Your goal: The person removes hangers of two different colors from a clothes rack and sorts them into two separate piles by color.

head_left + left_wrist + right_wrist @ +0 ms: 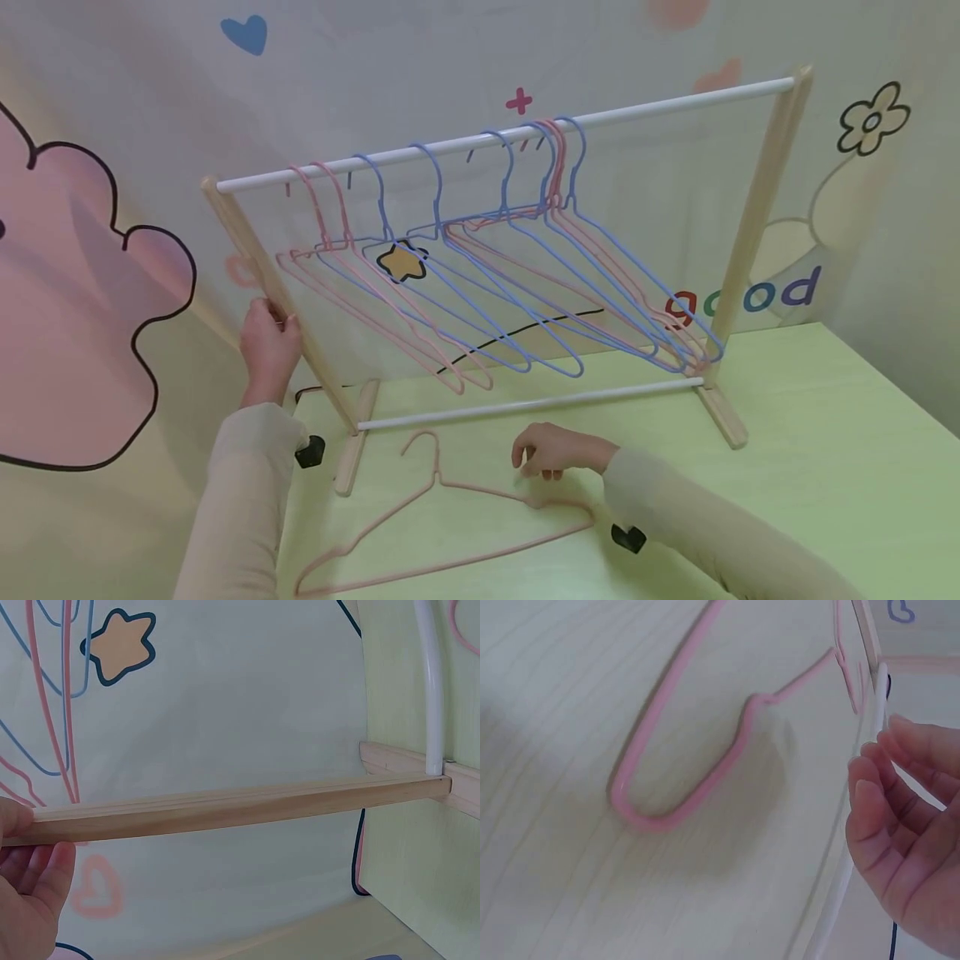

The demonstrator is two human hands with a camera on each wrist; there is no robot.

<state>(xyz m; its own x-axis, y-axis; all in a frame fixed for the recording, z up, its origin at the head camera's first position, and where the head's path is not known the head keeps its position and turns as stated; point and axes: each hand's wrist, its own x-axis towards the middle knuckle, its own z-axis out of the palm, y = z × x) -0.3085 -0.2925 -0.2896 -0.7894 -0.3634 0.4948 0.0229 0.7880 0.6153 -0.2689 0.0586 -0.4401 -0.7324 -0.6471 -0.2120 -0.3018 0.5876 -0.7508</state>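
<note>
My left hand [270,346] grips the left wooden post [258,258] of a small clothes rack, its thumb and fingers on either side of the wood in the left wrist view. My right hand [558,450] is over the table with loosely bent fingers and nothing in them. Below it a pink hanger [442,569] lies flat on the table, its hook toward the rack. Several pink and blue hangers hang from the white top rail [675,104]; a blue hanger [637,271] is the rightmost, and two pink hangers [390,312] are at the left end.
The rack's white lower bar [525,406] and wooden feet [723,417] stand on the pale green table [840,467]. Behind it hangs a printed cloth [645,183] with hearts, a star and letters. The rack's right post [757,225] leans near the cloth.
</note>
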